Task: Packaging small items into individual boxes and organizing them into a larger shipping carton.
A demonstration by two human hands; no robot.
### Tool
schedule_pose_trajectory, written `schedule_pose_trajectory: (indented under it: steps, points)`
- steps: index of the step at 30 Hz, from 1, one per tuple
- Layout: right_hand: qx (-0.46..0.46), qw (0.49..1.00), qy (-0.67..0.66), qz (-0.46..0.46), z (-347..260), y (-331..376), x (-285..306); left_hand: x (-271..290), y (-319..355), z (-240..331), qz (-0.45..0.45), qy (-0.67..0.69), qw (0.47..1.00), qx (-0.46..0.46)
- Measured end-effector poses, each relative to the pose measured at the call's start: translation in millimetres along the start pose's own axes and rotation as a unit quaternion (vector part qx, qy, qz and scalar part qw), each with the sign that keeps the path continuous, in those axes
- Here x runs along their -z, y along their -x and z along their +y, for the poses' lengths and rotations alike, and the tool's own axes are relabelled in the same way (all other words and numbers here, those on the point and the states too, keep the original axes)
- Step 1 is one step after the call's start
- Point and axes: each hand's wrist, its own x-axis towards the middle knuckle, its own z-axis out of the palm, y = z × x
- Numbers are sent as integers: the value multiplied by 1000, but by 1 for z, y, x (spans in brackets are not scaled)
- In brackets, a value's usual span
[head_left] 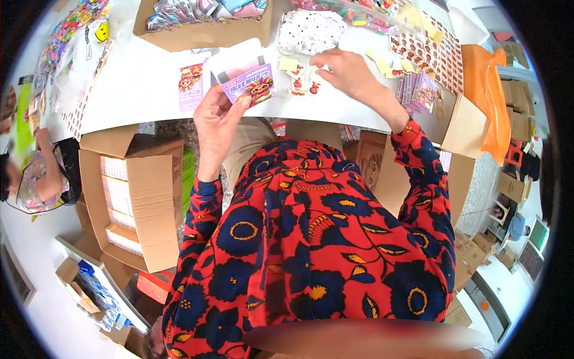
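My left hand (219,116) is closed on a small purple carton (254,88) with a cartoon figure printed on it, thumb on the front. A white and grey flap-like piece stands out behind the carton. Left of it lies a flat purple printed card (191,87). My right hand (350,75) hovers over the table, thumb and forefinger apart, with nothing visible in it. Just by its fingertips are small clear pieces with red figures (297,85) and a yellow paper slip (289,64). Several upright purple cartons (409,90) stand beside my right wrist.
At the back are a cardboard box (203,33) of flat packets and a pile of white spotted pieces (311,31). Sticker sheets (427,51) lie at right, near an orange bag (485,96). An open carton (128,197) of stacked boxes stands below left. Another person (45,167) sits at left.
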Motion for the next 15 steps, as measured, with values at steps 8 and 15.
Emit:
schedule_pose_trajectory:
  steps: [8, 15]
  points:
    - [34, 977, 199, -69, 8, 0, -49, -5, 5, -9, -6, 6, 1000, 10]
    - [2, 987, 163, -4, 16, -4, -43, -6, 9, -11, -4, -8, 1000, 26]
